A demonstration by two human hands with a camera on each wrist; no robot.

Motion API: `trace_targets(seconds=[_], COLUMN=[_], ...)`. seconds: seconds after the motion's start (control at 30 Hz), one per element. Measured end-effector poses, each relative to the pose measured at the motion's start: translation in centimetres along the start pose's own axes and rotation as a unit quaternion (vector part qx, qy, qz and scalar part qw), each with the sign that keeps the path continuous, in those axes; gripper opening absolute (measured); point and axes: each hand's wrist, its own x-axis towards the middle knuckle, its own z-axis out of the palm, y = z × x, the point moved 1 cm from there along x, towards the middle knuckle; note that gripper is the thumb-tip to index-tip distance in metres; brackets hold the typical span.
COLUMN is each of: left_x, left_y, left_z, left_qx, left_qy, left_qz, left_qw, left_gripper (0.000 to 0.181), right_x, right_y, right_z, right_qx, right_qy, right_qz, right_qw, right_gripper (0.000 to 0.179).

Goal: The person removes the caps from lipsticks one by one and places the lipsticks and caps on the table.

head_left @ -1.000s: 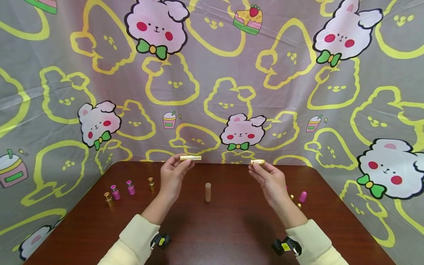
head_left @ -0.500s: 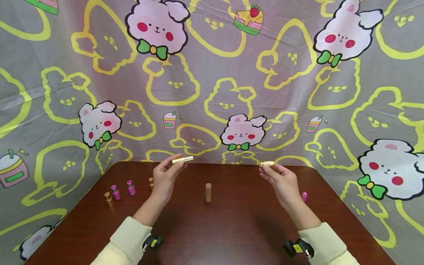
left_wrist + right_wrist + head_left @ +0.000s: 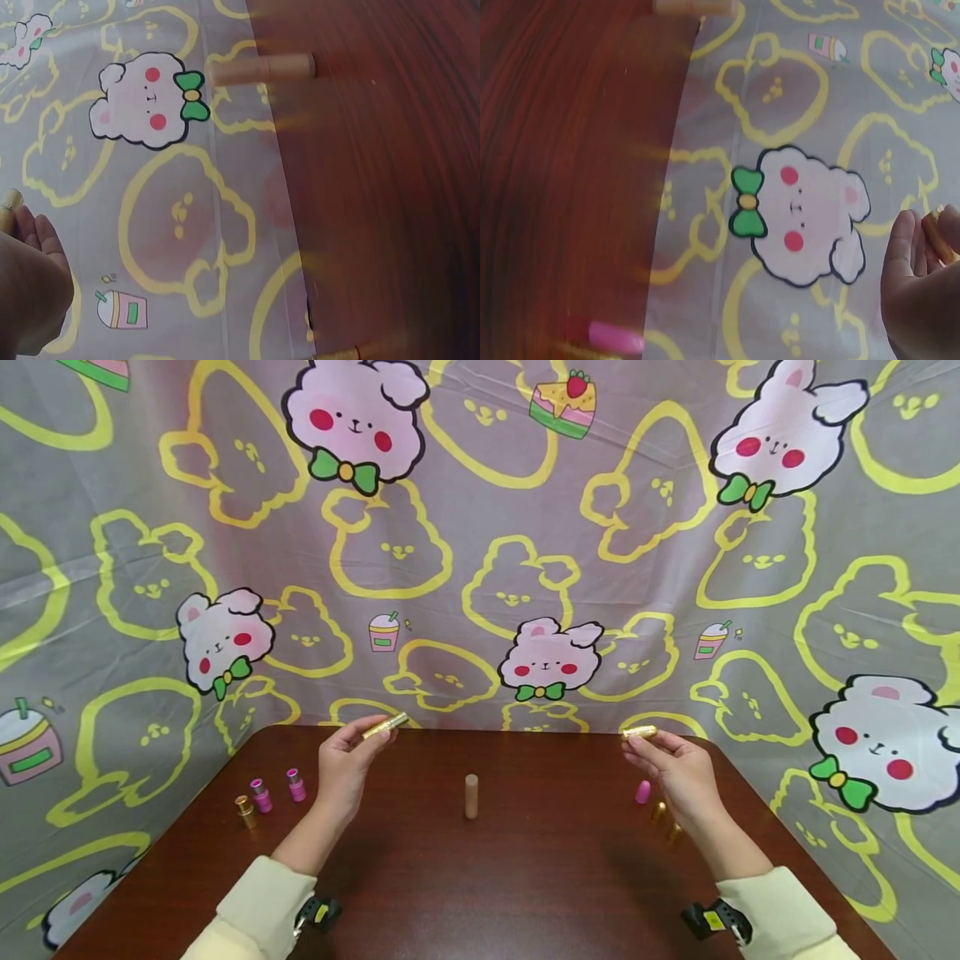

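My left hand (image 3: 341,772) is raised over the far left of the table and pinches a gold lipstick tube (image 3: 395,722) between thumb and fingers, its narrower end tilted up to the right. On the other side, my right hand (image 3: 682,777) pinches a gold lipstick cap (image 3: 640,732), held nearly level. A wide gap separates the two pieces. In the left wrist view the left hand (image 3: 34,292) and part of the gold tube (image 3: 9,206) show at the edge. The right wrist view catches the right hand (image 3: 922,300), its fingers partly covering the cap (image 3: 934,240).
A brown cylinder (image 3: 471,797) stands upright mid-table. At left are a gold tube (image 3: 245,811) and two pink tubes (image 3: 260,795). Near the right forearm stand a pink cap (image 3: 642,792) and gold caps (image 3: 658,812). Patterned cloth (image 3: 480,543) hangs around the dark table (image 3: 480,885).
Both hands have moved apart, the left one leftward with the tube and the right one rightward with the cap. The left hand now hides a gold tube standing behind it.
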Motion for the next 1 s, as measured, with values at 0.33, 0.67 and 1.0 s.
trace_targets(seconds=[0.33, 0.67, 1.0], left_x=[0.2, 0.4, 0.9], left_y=[0.3, 0.7, 0.6], left_z=[-1.9, -3.4, -4.9], left_qx=[0.081, 0.14, 0.188], left_qy=[0.033, 0.068, 0.081], left_qz=[-0.022, -0.039, -0.041], left_qw=[0.996, 0.987, 0.978], left_gripper=[0.023, 0.028, 0.035], right_x=[0.2, 0.4, 0.4], right_y=[-0.5, 0.1, 1.0], right_z=[-3.2, -6.1, -7.9], right_qx=[-0.188, -0.325, -0.381], right_qy=[0.035, 0.064, 0.096], right_qz=[0.008, 0.023, 0.033], right_qw=[0.9815, 0.9433, 0.9192], right_gripper=[0.041, 0.059, 0.065])
